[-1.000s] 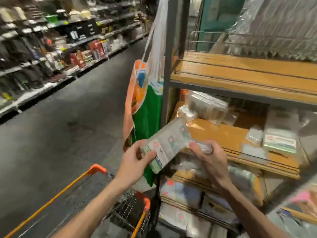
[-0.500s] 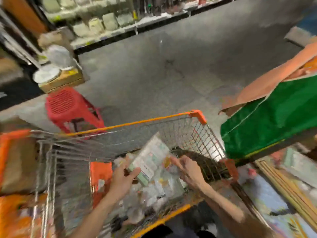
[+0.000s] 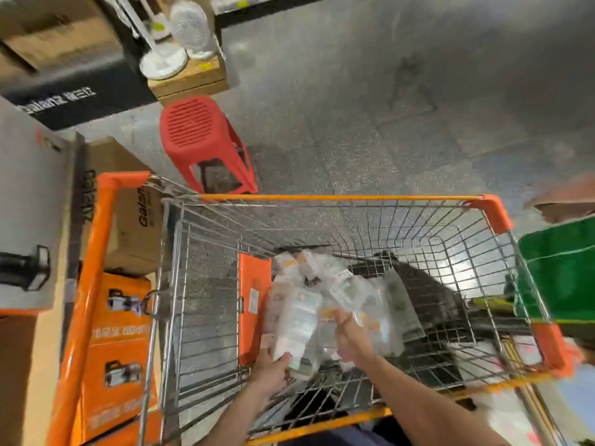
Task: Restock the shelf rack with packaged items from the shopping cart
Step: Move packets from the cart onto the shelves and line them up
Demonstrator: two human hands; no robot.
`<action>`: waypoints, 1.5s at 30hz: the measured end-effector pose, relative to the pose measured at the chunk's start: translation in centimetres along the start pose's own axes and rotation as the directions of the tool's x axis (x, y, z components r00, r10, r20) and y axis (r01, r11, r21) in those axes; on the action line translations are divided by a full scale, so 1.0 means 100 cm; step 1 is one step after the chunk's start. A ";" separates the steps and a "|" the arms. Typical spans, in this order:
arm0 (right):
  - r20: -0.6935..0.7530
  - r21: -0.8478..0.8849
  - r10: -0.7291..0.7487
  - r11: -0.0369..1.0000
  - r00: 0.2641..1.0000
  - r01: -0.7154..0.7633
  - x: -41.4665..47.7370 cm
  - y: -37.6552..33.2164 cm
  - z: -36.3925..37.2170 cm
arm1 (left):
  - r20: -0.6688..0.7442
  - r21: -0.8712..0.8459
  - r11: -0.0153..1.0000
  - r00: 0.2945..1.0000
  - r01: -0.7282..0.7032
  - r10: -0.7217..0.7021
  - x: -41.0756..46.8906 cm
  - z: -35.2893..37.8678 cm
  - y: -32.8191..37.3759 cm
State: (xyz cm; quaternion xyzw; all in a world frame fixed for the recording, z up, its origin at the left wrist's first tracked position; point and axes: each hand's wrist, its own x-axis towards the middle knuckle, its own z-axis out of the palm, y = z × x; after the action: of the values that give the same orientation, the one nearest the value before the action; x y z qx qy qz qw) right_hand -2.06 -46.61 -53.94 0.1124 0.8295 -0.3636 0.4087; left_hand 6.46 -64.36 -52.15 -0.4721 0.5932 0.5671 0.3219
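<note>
A wire shopping cart [image 3: 495, 214] with orange trim fills the lower middle of the view. A pile of clear packaged items [image 3: 351, 288] lies on its floor. My left hand [image 3: 272, 370] grips a stack of clear packets [image 3: 297, 323] by its near end, inside the cart. My right hand [image 3: 349, 338] reaches into the pile with its fingers on a packet; the blur hides whether they close round it. The shelf rack shows only as a sliver [image 3: 541, 416] at the bottom right.
A red plastic stool [image 3: 199, 136] stands on the grey floor just beyond the cart. Orange and brown cartons [image 3: 119, 358] are stacked to the left. A green and orange bag [image 3: 560, 268] hangs at the right edge. White fans [image 3: 180, 33] sit on a wooden box at the back.
My view swung from the shelf rack down to the cart. Both hands came away from the shelf and dropped into the cart, the left still holding packets.
</note>
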 end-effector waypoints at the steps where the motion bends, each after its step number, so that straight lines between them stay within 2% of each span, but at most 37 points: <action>1: -0.021 -0.048 0.025 0.999 0.999 -0.026 0.002 -0.002 0.004 | -0.002 0.073 0.997 1.000 -0.011 0.011 0.009 -0.005 -0.008; 4: -0.031 -0.177 0.109 0.978 0.994 -0.113 0.009 -0.006 0.007 | -0.049 0.341 0.940 0.998 -0.014 0.033 0.019 -0.010 -0.017; 6: -0.036 -0.249 0.137 0.958 0.990 -0.141 0.007 -0.006 0.007 | -0.071 0.441 0.897 0.996 -0.025 0.062 0.006 -0.009 -0.008; 9: -0.021 -0.267 0.101 0.958 0.995 -0.103 0.009 0.000 0.009 | -0.092 0.529 0.848 0.989 -0.048 0.114 0.008 -0.011 -0.006; 13: -0.033 -0.263 0.057 0.963 0.998 -0.064 -0.002 0.000 0.005 | -0.128 0.557 0.821 0.963 -0.127 0.237 0.012 -0.019 -0.003; 16: -0.056 -0.212 0.069 0.974 0.996 -0.079 -0.011 0.001 -0.009 | -0.112 0.673 0.716 0.931 -0.187 0.348 0.001 -0.016 0.022; 18: -0.081 -0.167 0.070 0.983 0.994 -0.083 -0.025 0.003 -0.026 | -0.063 0.746 0.618 0.898 -0.248 0.436 -0.012 0.000 0.049; 20: -0.130 -0.124 0.048 0.990 0.990 -0.065 -0.038 0.001 -0.041 | -0.024 0.760 0.578 0.876 -0.297 0.483 -0.023 0.015 0.077; 22: -0.254 -0.040 0.036 0.998 0.967 -0.047 -0.061 0.008 -0.069 | 0.099 0.765 0.473 0.806 -0.437 0.584 -0.040 0.045 0.105; 25: -0.408 0.039 0.031 0.999 0.913 -0.016 -0.095 0.025 -0.097 | 0.311 0.747 0.284 0.694 -0.601 0.650 -0.065 0.089 0.134; 28: -0.542 0.220 0.044 0.971 0.839 0.091 -0.138 0.062 -0.138 | 0.557 0.649 0.030 0.501 -0.761 0.662 -0.110 0.160 0.162; 30: -0.626 0.291 0.109 0.951 0.772 0.101 -0.190 0.086 -0.175 | 0.722 0.514 -0.158 0.325 -0.843 0.610 -0.148 0.222 0.169; 31: -0.694 0.271 0.132 0.959 0.708 0.086 -0.214 0.099 -0.194 | 0.775 0.439 -0.225 0.240 -0.870 0.584 -0.169 0.251 0.171; 32: -0.749 0.240 0.156 0.970 0.644 0.045 -0.232 0.106 -0.208 | 0.811 0.386 -0.271 0.184 -0.882 0.555 -0.185 0.269 0.173; 33: -0.809 0.274 0.235 0.962 0.538 -0.009 -0.264 0.129 -0.225 | 0.859 0.297 -0.327 0.102 -0.897 0.502 -0.212 0.306 0.165; 35: -0.839 0.331 0.322 0.942 0.439 -0.058 -0.305 0.160 -0.245 | 0.894 0.182 -0.409 -0.023 -0.894 0.447 -0.244 0.350 0.155; 37: -0.859 0.400 0.401 0.914 0.317 -0.069 -0.341 0.194 -0.259 | 0.911 0.070 -0.445 -0.124 -0.893 0.392 -0.268 0.394 0.141; 39: -0.872 0.457 0.457 0.889 0.178 -0.042 -0.378 0.234 -0.271 | 0.927 -0.001 -0.470 -0.177 -0.883 0.331 -0.294 0.437 0.122; 42: -0.847 0.532 0.532 0.847 0.002 -0.006 -0.420 0.293 -0.291 | 0.956 -0.044 -0.466 -0.173 -0.884 0.238 -0.331 0.493 0.089; 45: -0.834 0.551 0.548 0.833 -0.062 -0.043 -0.439 0.329 -0.314 | 0.982 -0.033 -0.456 -0.115 -0.890 0.153 -0.348 0.532 0.072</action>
State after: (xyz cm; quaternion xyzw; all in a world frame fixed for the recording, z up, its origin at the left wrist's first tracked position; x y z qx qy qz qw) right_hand 23.28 3.42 -24.79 0.5864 0.7397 -0.2218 -0.2445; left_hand 3.67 -6.23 -25.47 0.5752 0.7401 0.2800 0.2074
